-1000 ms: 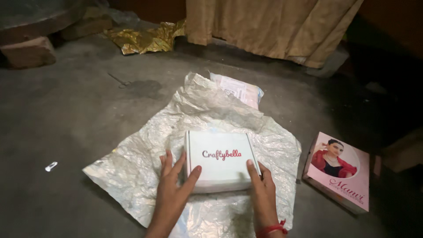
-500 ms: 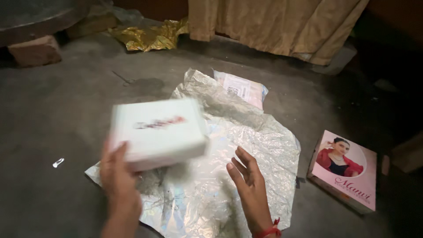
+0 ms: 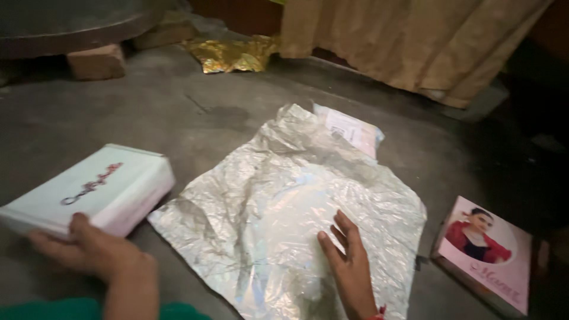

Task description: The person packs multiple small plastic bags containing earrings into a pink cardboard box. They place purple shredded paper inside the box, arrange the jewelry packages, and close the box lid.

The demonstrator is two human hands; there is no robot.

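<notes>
My left hand (image 3: 95, 253) grips the near edge of a white box (image 3: 95, 188) with red lettering on its lid, holding it low over the grey floor at the far left. A crumpled sheet of silver wrapping paper (image 3: 278, 195) lies spread on the floor in the middle. My right hand (image 3: 349, 264) rests flat on the sheet's near right part, fingers spread, holding nothing. A red thread bracelet shows at that wrist.
A pink box with a printed portrait (image 3: 489, 252) lies on the floor at the right. A white plastic mailer (image 3: 352, 129) peeks from under the sheet's far edge. Gold foil (image 3: 234, 54), a brick (image 3: 95, 61) and a tan curtain (image 3: 415, 41) line the back.
My left hand has carried the white box off the silver sheet to the far left and lowered it. My right hand let go of the box and settled flat on the sheet.
</notes>
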